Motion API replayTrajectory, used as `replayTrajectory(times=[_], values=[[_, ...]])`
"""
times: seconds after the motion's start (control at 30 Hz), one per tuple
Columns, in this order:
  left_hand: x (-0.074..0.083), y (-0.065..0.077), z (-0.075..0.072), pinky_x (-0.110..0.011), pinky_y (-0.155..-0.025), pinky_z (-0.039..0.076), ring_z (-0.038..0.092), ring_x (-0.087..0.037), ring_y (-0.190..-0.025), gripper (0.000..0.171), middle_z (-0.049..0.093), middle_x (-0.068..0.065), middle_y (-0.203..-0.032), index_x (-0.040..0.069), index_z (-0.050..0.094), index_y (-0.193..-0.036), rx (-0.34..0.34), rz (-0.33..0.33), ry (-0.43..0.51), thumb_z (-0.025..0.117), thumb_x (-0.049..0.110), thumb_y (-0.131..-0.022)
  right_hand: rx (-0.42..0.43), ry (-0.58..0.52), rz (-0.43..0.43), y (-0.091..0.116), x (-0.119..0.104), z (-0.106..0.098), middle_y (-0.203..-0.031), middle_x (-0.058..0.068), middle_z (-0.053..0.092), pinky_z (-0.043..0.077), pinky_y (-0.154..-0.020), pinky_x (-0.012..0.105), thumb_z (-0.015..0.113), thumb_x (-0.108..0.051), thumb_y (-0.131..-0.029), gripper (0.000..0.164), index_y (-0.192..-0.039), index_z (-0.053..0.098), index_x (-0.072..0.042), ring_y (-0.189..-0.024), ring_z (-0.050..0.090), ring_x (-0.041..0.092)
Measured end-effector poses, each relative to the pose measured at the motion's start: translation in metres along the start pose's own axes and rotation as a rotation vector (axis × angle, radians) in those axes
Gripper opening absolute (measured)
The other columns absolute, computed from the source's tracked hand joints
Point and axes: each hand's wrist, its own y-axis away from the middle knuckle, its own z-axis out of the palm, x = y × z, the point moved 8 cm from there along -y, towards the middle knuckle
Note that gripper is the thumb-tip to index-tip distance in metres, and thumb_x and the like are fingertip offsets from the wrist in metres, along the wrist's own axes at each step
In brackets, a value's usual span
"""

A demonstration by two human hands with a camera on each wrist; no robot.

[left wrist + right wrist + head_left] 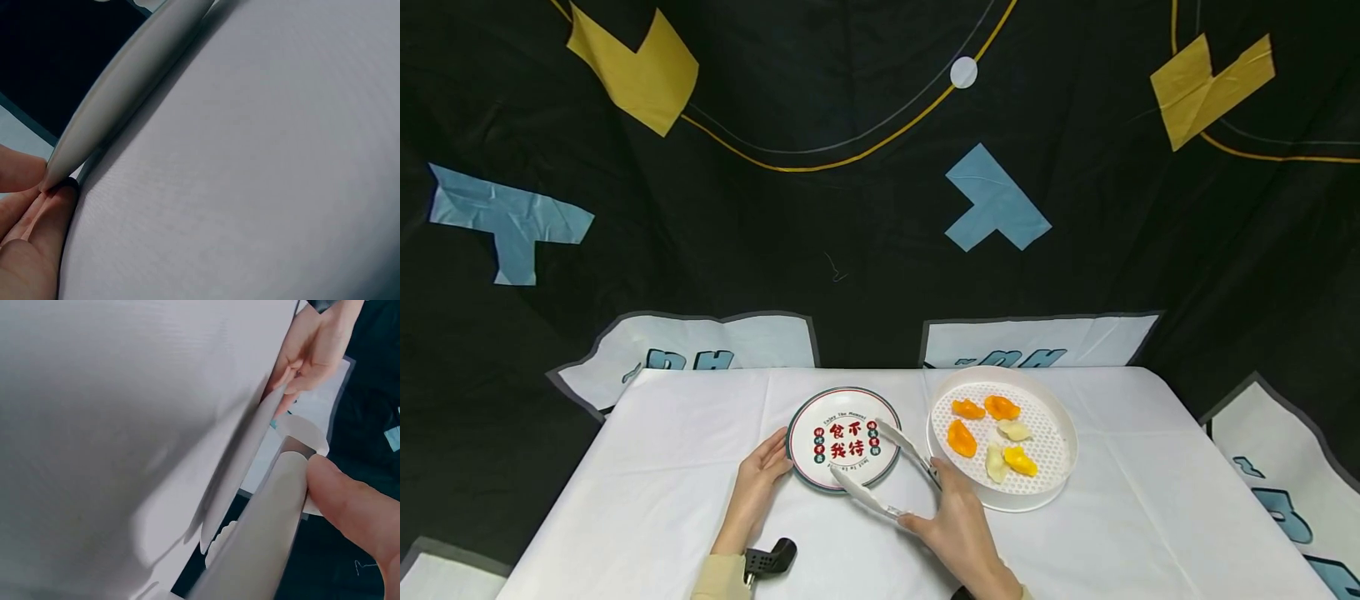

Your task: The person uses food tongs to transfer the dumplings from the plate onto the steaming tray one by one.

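My left hand (760, 482) pinches the left rim of a round white plate (802, 443) with a dark green edge and red characters. The left wrist view shows the plate (119, 87) edge-on, its rim between thumb and fingers. My right hand (961, 523) grips a pair of tongs (867, 497) with white tips. Their arms are spread wide, the tips overlapping the plate's right and lower parts in the head view. Nothing shows between them. In the right wrist view, the thumb presses on one tong arm (269, 519), with the plate (244, 462) tilted beyond it.
Right of the plate stands a round white steamer tray (1070, 433) with a perforated base. Several dumpling-like pieces lie in it: orange (962, 439), yellow (1020, 461) and pale (996, 463). A white cloth (1112, 533) covers the table. Behind hangs a black curtain (760, 242) with taped shapes.
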Motion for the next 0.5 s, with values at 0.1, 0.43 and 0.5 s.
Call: replayTrajectory(times=[0.1,0.43,0.5], values=[[0.001,-0.0001,0.0008,-0.018,-0.101,0.039,0.034,-0.033,-0.135,0.058,0.032,-0.028,-0.147,-0.01,0.03,-0.144,-0.006,0.004,-0.005,0.048,-0.009,-0.089,-0.003,0.012,-0.005,0.0018,0.0001,0.0017,-0.125,0.031,0.053,0.046,-0.098,0.052,0.091,-0.024,-0.058,0.086,-0.125,0.051,0.013,-0.114,0.052,0.044],[0.0025,-0.0006,-0.0015,-0.015,-0.099,0.04,0.034,-0.032,-0.135,0.058,0.032,-0.028,-0.147,-0.009,0.031,-0.144,0.0,-0.003,-0.021,0.047,-0.009,-0.088,0.011,0.081,-0.066,0.006,-0.0046,0.0075,-0.122,0.033,0.054,0.049,-0.093,0.052,0.09,-0.026,-0.061,0.09,-0.127,0.046,0.016,-0.109,0.054,0.044],[0.0021,0.0001,-0.0025,-0.015,-0.099,0.04,0.034,-0.032,-0.135,0.058,0.032,-0.028,-0.147,-0.009,0.031,-0.144,0.005,-0.005,-0.032,0.047,-0.009,-0.088,-0.004,0.088,-0.065,0.0064,-0.0049,0.0085,-0.122,0.033,0.053,0.049,-0.092,0.052,0.089,-0.028,-0.061,0.093,-0.129,0.044,0.016,-0.109,0.055,0.044]])
